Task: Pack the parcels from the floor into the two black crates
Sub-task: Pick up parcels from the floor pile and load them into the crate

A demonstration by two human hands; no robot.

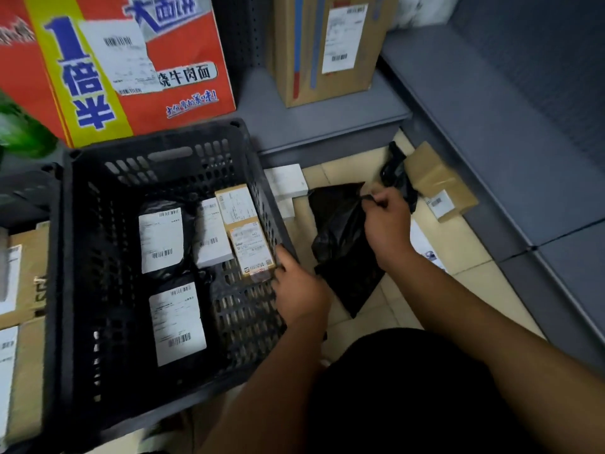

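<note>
Right hand lifting a black bag off the floor, left hand at the crate.

Nearest, the left hand (299, 286) curls over the right wall of the black crate (55, 290), against a small brown labelled box (252, 253) inside; whether it grips box or wall I cannot tell. Just beyond, the right hand (386, 221) pinches the top edge of a black bag parcel (340, 244) lying on the tiled floor (458, 253). The crate also holds two black labelled bags (163, 237), a white box (211, 234) and a tan box (235, 204). Farther off, a brown box (438, 181) and a white box (286, 181) lie on the floor; behind, a red carton (183, 44) stands.
</note>
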